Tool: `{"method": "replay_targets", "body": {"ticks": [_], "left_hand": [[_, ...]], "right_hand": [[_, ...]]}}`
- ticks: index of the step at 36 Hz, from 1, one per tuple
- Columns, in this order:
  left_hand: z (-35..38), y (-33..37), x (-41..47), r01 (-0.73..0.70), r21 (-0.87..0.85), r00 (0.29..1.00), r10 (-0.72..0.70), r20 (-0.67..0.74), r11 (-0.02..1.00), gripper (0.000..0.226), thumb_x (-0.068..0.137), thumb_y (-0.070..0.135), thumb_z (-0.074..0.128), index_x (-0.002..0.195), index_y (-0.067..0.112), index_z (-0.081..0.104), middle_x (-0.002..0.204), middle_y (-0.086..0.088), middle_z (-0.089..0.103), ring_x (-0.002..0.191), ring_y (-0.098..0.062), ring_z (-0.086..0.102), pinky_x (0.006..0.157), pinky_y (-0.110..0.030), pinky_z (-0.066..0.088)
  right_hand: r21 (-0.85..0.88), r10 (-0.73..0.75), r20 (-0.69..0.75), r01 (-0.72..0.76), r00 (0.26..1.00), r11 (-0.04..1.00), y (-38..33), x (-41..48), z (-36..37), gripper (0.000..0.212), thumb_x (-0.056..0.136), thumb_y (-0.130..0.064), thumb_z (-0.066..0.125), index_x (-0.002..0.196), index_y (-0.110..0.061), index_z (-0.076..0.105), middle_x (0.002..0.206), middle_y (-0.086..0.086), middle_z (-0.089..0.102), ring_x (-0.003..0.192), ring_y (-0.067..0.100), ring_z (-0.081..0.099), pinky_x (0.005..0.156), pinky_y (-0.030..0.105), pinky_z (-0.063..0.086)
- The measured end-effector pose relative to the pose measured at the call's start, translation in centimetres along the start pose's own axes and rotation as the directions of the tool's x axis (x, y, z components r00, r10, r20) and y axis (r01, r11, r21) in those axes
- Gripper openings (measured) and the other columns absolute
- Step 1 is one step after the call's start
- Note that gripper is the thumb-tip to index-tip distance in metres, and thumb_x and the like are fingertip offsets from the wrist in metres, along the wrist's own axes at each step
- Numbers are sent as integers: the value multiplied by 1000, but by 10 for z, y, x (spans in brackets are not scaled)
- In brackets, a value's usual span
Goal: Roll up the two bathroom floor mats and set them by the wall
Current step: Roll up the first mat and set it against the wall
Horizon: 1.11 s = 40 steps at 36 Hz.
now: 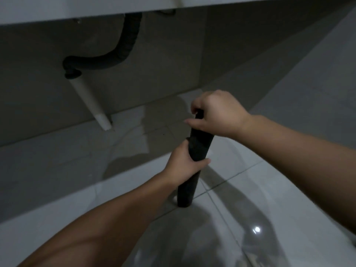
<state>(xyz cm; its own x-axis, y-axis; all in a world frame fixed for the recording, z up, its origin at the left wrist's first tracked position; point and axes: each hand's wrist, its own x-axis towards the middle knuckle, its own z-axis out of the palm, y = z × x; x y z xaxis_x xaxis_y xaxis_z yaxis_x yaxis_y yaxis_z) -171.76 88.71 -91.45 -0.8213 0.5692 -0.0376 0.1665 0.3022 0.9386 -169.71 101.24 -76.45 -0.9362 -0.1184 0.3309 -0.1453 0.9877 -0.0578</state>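
A dark rolled-up floor mat [199, 146] stands nearly upright, its lower end resting on the pale tiled floor [269, 189] and its top leaning slightly right. My left hand [183, 164] is wrapped around the roll at about mid-height. My right hand [215, 113] grips the roll's top end from above, with the thumb sticking out to the left. Only this one mat is in view. The grey wall [163, 64] lies a short way beyond the roll.
A white counter edge [77, 10] runs across the top. Beneath it a black corrugated drain hose [119, 54] joins a white pipe [90, 105] that slants down to the floor at the left. The wall meets a side wall at the right.
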Motion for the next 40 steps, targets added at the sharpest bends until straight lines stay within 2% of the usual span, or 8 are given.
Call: {"method": "replay_targets", "body": {"ticks": [4, 8, 14, 19, 22, 31, 37, 40], "left_hand": [[-11, -12, -7, 14, -108, 996, -24, -88, 994, 53, 52, 51, 77, 94, 57, 47, 100, 25, 61, 93, 7, 58, 75, -23, 50], [-16, -15, -12, -4, -133, 996, -8, -90, 991, 55, 53, 49, 78, 96, 64, 46, 101, 27, 62, 96, 6, 59, 77, -24, 51], [-16, -12, -17, -58, -161, 991, 38, -125, 985, 53, 57, 38, 78, 97, 57, 50, 100, 24, 65, 97, 2, 61, 79, -30, 54], [-16, -11, -22, -66, -113, 989, 51, -136, 991, 53, 56, 43, 77, 95, 60, 45, 102, 21, 61, 96, 5, 58, 78, -26, 51], [-14, -7, -24, -90, -75, 981, 76, -176, 993, 52, 58, 43, 78, 95, 58, 44, 99, 23, 60, 93, 10, 56, 72, -15, 47], [-11, -6, -25, -80, -92, 979, 61, -196, 992, 54, 60, 35, 78, 106, 40, 49, 102, 14, 63, 96, -1, 60, 80, -35, 53], [-8, 15, -13, -86, -8, 990, 85, -109, 996, 46, 59, 40, 71, 92, 53, 40, 89, 24, 60, 82, 8, 59, 65, -24, 52], [-6, 27, -3, -131, 63, 990, 134, -35, 989, 46, 57, 42, 68, 90, 55, 39, 90, 19, 60, 82, 5, 60, 65, -23, 51]], "right_hand": [[328, -48, -100, 79, 994, 941, -8, -11, 5, 41, 86, -31, 63, 118, -5, 60, 109, 12, 65, 100, 25, 60, 84, 31, 47], [382, -143, -48, 150, 989, 912, -5, -21, 11, 52, 90, -20, 58, 136, -3, 42, 140, 12, 46, 131, 18, 41, 109, 29, 33], [304, -247, 22, 229, 969, 925, -10, -41, 22, 62, 89, -25, 57, 144, -10, 31, 151, 5, 30, 137, 13, 32, 106, 35, 38], [253, -292, -76, 302, 953, 919, 0, -27, 2, 52, 93, -29, 47, 139, -5, 38, 144, 10, 42, 133, 18, 39, 107, 37, 37], [259, -280, 62, 256, 958, 932, -4, -34, 8, 49, 97, -25, 41, 142, -7, 33, 148, 9, 35, 135, 19, 36, 107, 39, 37], [240, -317, 244, 259, 917, 935, -8, -39, 6, 51, 98, -31, 29, 146, -15, 24, 155, -3, 19, 139, 11, 26, 109, 35, 33], [264, -157, 260, 86, 953, 961, 3, -19, -22, 74, 79, -59, 53, 143, -36, 23, 128, -4, 53, 109, 12, 53, 88, 30, 45], [318, -37, 358, -84, 933, 944, 18, -20, -32, 64, 65, -57, 70, 122, -36, 53, 106, -14, 61, 90, 4, 59, 78, 24, 50]]}}
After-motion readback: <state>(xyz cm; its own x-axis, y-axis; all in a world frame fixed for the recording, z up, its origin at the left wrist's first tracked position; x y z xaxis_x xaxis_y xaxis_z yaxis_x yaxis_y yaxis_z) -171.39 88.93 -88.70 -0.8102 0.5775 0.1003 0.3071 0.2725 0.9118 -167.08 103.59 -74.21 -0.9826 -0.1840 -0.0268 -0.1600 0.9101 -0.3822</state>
